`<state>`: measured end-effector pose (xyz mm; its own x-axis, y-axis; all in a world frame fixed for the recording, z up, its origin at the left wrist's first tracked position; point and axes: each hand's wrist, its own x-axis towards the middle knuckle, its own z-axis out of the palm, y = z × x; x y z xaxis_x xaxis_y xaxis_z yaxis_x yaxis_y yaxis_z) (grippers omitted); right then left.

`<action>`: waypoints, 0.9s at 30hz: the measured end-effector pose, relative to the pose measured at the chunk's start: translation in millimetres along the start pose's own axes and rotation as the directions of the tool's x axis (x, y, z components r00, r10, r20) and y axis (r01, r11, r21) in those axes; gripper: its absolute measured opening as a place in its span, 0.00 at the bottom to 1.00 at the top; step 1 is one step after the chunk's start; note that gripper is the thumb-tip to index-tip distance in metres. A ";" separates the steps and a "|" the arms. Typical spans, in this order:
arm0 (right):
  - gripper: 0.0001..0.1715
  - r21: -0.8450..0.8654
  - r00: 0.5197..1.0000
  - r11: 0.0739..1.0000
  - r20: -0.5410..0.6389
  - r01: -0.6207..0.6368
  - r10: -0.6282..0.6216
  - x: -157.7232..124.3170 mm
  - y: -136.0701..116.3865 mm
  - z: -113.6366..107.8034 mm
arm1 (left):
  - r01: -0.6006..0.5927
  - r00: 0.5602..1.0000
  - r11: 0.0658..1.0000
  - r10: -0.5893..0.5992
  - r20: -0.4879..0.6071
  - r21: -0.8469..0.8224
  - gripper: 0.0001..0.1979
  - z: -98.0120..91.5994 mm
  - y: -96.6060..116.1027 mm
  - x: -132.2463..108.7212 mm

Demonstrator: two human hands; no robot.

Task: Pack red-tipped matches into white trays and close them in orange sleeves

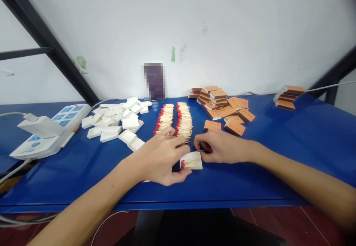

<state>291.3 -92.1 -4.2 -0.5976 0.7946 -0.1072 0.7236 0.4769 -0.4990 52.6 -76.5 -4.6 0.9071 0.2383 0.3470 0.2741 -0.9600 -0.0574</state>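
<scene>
My left hand (167,157) is closed around a small white matchbox tray (197,155), thumb at the near side and fingers at the far side. Inside the tray lie several red-tipped matchsticks (191,163), heads to the left. At the tray's right end, my right hand (213,146) pinches what looks like a thin matchstick (200,150); its tip is hidden by the fingers. Just beyond my hands stretch two long rows of matches, the left row (166,116) and the right row (184,122), red heads facing left.
White empty trays (111,118) lie heaped on the left of the blue table (250,183). Orange matchbox sleeves (222,105) are piled at the right, with another stack (289,96) farther right. A power strip (66,116) stands at the left; a blurred purple object (155,81) leans on the wall.
</scene>
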 end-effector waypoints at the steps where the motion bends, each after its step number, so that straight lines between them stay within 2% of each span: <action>1: 0.04 -0.004 1.000 1.000 -0.001 0.005 -0.005 0.0 0.2 -0.2 | -0.003 1.000 1.000 0.003 -0.005 -0.008 0.15 0.0 0.1 0.1; 8: 0.04 -0.059 0.999 0.998 -0.040 -0.014 0.012 1.1 -0.3 -0.1 | 0.006 1.000 0.998 -0.006 0.000 -0.070 0.14 -0.4 1.5 0.0; 12: 0.02 -0.156 0.993 0.988 -0.116 0.005 -0.024 2.3 1.8 5.7 | -0.029 1.000 0.999 0.029 0.001 -0.038 0.14 1.8 2.4 0.7; 16: 0.03 -0.133 0.991 0.991 -0.124 0.032 -0.049 4.5 6.3 9.6 | -0.046 0.999 0.999 0.047 0.020 -0.018 0.15 3.4 2.9 0.8; 19: 0.03 -0.111 0.989 0.994 -0.147 0.014 -0.031 6.6 9.2 10.1 | -0.007 1.000 0.999 0.007 0.005 0.031 0.16 2.7 1.4 1.3; 22: 0.02 -0.131 0.973 0.991 -0.228 -0.006 -0.024 8.1 10.4 10.2 | 0.061 0.998 0.995 -0.060 -0.010 0.084 0.17 1.4 -1.9 2.5; 25: 0.01 -0.159 0.954 0.987 -0.299 -0.020 -0.029 7.5 9.3 10.0 | 0.133 0.991 0.985 -0.136 0.019 0.113 0.18 0.4 -4.7 3.8; 27: 0.01 -0.127 0.957 0.992 -0.290 -0.011 -0.026 6.1 7.8 9.6 | 0.174 0.983 0.978 -0.179 0.038 0.117 0.18 0.2 -5.3 4.5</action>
<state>289.9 -87.1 -16.9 -0.4906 0.8567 0.1593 0.7683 0.5115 -0.3848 55.3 -70.2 -2.9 0.8546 0.4121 0.3159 0.4632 -0.8800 -0.1053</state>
